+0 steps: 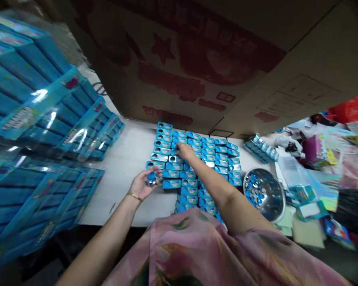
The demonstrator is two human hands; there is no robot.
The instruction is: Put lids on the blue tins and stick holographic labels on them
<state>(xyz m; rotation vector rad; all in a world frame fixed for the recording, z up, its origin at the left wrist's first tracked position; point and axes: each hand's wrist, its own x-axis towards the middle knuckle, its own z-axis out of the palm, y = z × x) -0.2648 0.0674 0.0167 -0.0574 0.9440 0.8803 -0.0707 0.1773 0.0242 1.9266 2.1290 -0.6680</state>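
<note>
Wrapped blue packs [44, 123] lined the worktop's [122, 159] left side. Left hand [143, 183], near the front edge, had fingers curled loosely round blue discs [151, 178]. Small blue boxes [189, 190] ran from the carton [179, 67] to the front edge: most looked filled, leftmost column mostly dark holes, so probably outstanding. Right hand [185, 152] was on boxes beside it; couldn't tell if pinching anything. Steel bowl [273, 200], at right, had more discs.

Counter [119, 167] strip passable between blue packs [56, 127] at left and box rows [171, 174]; carton [173, 91] walls far side, bowl [272, 198] right.
</note>
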